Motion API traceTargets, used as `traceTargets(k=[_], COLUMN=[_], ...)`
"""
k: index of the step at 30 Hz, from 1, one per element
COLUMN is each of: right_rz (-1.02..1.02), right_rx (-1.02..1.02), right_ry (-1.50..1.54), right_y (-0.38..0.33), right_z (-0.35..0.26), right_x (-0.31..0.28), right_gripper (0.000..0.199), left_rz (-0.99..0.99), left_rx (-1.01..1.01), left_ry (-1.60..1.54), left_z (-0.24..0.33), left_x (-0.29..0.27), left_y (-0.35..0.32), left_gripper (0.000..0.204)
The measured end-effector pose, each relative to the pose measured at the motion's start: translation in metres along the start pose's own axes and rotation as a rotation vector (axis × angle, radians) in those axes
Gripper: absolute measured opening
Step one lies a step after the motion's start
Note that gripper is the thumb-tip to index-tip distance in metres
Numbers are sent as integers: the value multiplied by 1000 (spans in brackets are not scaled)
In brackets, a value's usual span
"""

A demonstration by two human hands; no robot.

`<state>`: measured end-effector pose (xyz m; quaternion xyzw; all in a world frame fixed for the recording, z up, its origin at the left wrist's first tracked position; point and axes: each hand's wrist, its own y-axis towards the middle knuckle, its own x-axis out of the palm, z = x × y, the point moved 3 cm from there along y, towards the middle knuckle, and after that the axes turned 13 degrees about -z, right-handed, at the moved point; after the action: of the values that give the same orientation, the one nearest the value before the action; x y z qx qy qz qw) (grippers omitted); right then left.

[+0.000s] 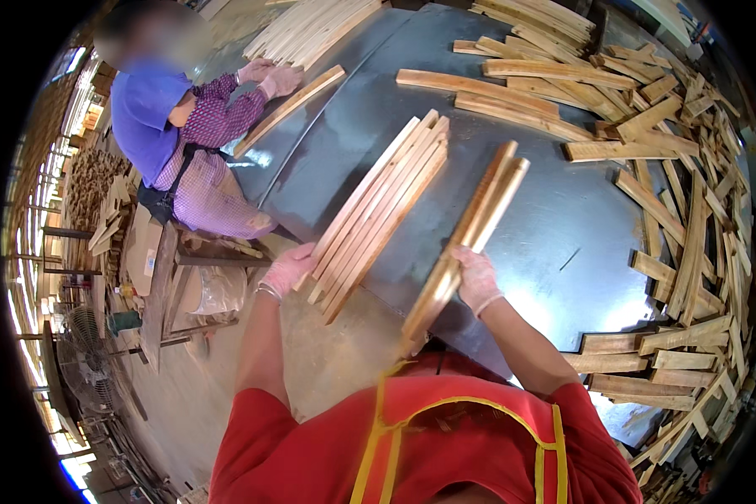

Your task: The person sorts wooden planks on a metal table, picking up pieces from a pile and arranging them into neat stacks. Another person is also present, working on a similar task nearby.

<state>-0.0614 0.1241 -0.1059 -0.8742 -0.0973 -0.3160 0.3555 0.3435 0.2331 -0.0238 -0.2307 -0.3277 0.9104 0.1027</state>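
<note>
Both my hands wear thin pale gloves. My left hand (pixel 290 267) grips the near left end of a row of pale wooden slats (pixel 382 210), several lying side by side on the metal table and jutting past its edge. My right hand (pixel 477 279) is closed around a small bundle of wooden slats (pixel 470 239), tilted lengthwise away from my body. The bundle's near end reaches close to my red and yellow apron. My right fingers are partly hidden behind the wood.
The grey metal table (pixel 554 218) spreads ahead. A loose heap of wooden pieces (pixel 685 244) lines its right side. At the far left, a co-worker in purple (pixel 155 118) has gloved hands on a row of slats (pixel 311 34). A fan (pixel 88 357) stands at the left.
</note>
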Motion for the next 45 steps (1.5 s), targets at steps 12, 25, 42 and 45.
traceTargets(k=[12, 25, 42, 45], right_rz=[-341, 1398, 1257, 1278], right_rx=[91, 74, -374, -53], right_ry=[-1260, -1661, -1763, -1697], right_y=[16, -191, -246, -244], right_z=[-23, -389, -339, -334], right_x=[105, -305, -344, -369], right_gripper=[101, 98, 79, 76], left_rz=[141, 250, -46, -54], left_rx=[41, 324, 157, 218], left_ry=[271, 887, 1069, 1034], left_z=[17, 153, 354, 348], left_x=[44, 182, 442, 424], left_y=[-3, 42, 129, 130], left_gripper=[26, 74, 114, 102])
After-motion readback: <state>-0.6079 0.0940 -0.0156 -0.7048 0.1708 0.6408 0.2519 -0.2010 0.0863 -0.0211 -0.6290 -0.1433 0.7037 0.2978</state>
